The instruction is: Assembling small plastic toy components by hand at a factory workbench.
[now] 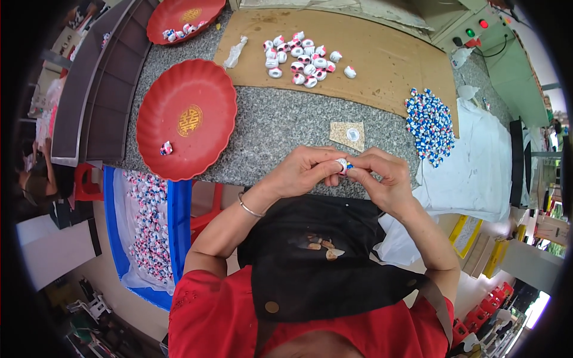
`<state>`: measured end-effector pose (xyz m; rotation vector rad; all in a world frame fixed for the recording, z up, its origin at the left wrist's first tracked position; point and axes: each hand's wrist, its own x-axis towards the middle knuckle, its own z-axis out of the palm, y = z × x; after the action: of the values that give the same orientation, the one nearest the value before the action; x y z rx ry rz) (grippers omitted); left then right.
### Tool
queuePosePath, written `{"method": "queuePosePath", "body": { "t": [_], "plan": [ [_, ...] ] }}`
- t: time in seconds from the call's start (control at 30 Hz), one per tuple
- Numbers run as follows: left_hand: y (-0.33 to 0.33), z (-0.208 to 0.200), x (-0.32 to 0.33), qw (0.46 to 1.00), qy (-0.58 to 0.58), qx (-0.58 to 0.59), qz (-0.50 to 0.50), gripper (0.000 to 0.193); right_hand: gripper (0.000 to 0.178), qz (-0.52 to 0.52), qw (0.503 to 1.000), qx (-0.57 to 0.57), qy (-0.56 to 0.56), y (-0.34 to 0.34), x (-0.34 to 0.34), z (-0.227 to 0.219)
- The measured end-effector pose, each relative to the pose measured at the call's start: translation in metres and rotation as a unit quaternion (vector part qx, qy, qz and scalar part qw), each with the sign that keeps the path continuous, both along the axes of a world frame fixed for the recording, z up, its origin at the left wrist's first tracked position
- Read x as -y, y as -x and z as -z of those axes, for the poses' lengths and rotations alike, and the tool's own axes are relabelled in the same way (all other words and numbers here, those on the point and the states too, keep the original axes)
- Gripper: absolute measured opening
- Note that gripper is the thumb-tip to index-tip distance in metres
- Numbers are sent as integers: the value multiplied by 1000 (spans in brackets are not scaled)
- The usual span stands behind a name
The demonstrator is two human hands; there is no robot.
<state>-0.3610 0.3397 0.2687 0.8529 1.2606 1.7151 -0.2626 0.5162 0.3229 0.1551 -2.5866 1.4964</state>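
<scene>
My left hand [303,171] and my right hand [385,178] meet over the table's front edge, fingertips pinched together. Between them is a small toy figure part [342,166], white with blue and a bit of yellow; the fingers cover most of it. Whether it is one part or two pressed together, I cannot tell. Just beyond the hands lies a tan square pad [340,132] with a round pale spot. Farther off, a loose group of white and pink toy heads [303,59] lies on brown cardboard [370,53]. Many small blue and white parts [431,125] are heaped at the right.
A red scalloped tray [203,89] on the left holds one small figure; another red tray [156,21] behind it holds several. A blue crate [182,230] full of figures stands below left. Crumpled plastic [236,52] lies on the cardboard, white sheeting [477,161] at the right.
</scene>
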Motion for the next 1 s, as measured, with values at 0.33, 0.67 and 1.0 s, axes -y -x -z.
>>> {"method": "queuePosePath", "body": {
  "t": [0.33,0.67,1.0],
  "plan": [
    [-2,8,17,993,63,75,-63,26,23,49,997,39,48,-5,5,17],
    [50,-40,136,707,364,-470,-383,20,14,177,901,19,-395,22,-129,38],
    [64,-48,27,730,153,-562,-358,26,15,112,853,16,-510,33,-128,42]
  ]
}}
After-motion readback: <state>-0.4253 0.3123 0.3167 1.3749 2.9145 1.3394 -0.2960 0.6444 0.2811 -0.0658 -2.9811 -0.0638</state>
